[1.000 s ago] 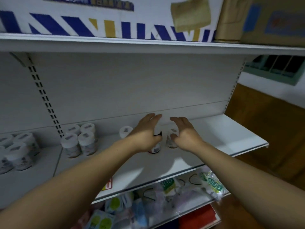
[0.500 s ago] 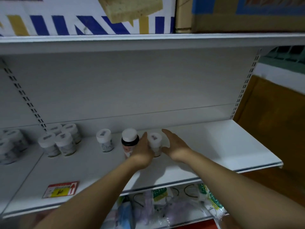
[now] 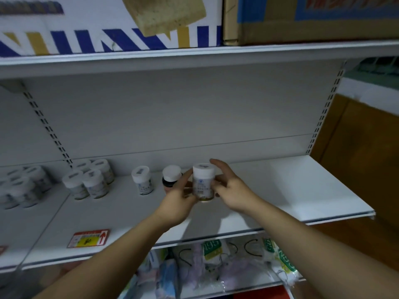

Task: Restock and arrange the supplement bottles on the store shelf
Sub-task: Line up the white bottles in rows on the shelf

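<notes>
A white-capped supplement bottle [image 3: 203, 184] sits upright between my two hands, just above the white shelf [image 3: 302, 190]. My left hand [image 3: 178, 198] grips its left side and base with fingers and thumb. My right hand [image 3: 230, 188] touches its right side, fingers loosely spread, index finger up behind the cap. Just left stands a dark bottle [image 3: 171, 176] with a white cap, partly hidden by my left fingers. Further left is a single white bottle [image 3: 141, 180], then a cluster of white bottles [image 3: 89, 180].
More white bottles [image 3: 20, 188] stand on the neighbouring shelf section at far left. A red and yellow price tag [image 3: 88, 238] lies near the shelf's front edge. Bagged goods [image 3: 216, 266] fill the shelf below. Cartons [image 3: 302, 18] sit on the shelf above.
Both hands have closed in around the white-capped bottle and brought it toward me, slightly off the shelf. The camera view has shifted left and nearer.
</notes>
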Tool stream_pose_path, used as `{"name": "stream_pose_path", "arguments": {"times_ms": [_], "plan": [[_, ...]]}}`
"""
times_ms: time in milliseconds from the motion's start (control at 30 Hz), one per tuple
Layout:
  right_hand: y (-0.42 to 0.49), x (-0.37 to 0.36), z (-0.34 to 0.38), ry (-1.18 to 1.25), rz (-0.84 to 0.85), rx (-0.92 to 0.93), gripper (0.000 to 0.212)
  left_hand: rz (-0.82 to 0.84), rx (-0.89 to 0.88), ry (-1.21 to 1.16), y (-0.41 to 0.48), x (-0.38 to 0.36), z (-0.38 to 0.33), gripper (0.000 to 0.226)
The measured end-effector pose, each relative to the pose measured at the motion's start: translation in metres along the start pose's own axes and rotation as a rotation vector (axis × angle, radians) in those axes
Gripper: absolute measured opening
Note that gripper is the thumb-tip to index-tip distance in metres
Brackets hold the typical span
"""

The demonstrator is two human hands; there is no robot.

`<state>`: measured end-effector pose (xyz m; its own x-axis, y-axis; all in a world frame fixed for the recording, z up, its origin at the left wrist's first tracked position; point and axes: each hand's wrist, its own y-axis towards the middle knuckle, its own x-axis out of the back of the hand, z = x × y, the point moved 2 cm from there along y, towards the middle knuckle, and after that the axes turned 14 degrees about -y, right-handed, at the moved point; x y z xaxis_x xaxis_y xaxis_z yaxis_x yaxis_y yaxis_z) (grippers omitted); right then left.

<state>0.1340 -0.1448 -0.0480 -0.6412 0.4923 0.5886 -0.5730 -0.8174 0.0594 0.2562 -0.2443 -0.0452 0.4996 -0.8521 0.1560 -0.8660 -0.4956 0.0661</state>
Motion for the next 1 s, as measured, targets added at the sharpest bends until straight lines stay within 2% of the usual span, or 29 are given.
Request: {"name": "stream_pose_path", "arguments": {"times_ms": [100, 300, 433, 600, 800, 1000], "plan": [[-0.017, 0.004, 0.03, 0.067, -0.051, 0.071, 0.059, 0.002, -0.04, -0.126, -0.019, 0.007, -0.021, 0.059], [-0.069, -0.005, 0.103, 0.215, -0.08, 0.18, 0.045, -0.049, -0.149, -0.273, -0.091, 0.037, -0.071, 0.062], [-0.111, -0.02, 0.152, 0.225, -0.046, 0.249, 0.054, -0.059, -0.23, -0.281, -0.144, 0.063, -0.098, 0.069], [-0.162, -0.029, 0.204, 0.206, -0.034, 0.32, 0.06, -0.008, -0.32, -0.288, -0.196, 0.085, -0.128, 0.066], [-0.204, -0.016, 0.241, 0.193, -0.056, 0.427, 0.062, 0.052, -0.406, -0.348, -0.235, 0.086, -0.162, 0.07], [-0.225, 0.004, 0.256, 0.177, -0.049, 0.547, 0.064, 0.028, -0.486, -0.382, -0.251, 0.074, -0.187, 0.069]]}}
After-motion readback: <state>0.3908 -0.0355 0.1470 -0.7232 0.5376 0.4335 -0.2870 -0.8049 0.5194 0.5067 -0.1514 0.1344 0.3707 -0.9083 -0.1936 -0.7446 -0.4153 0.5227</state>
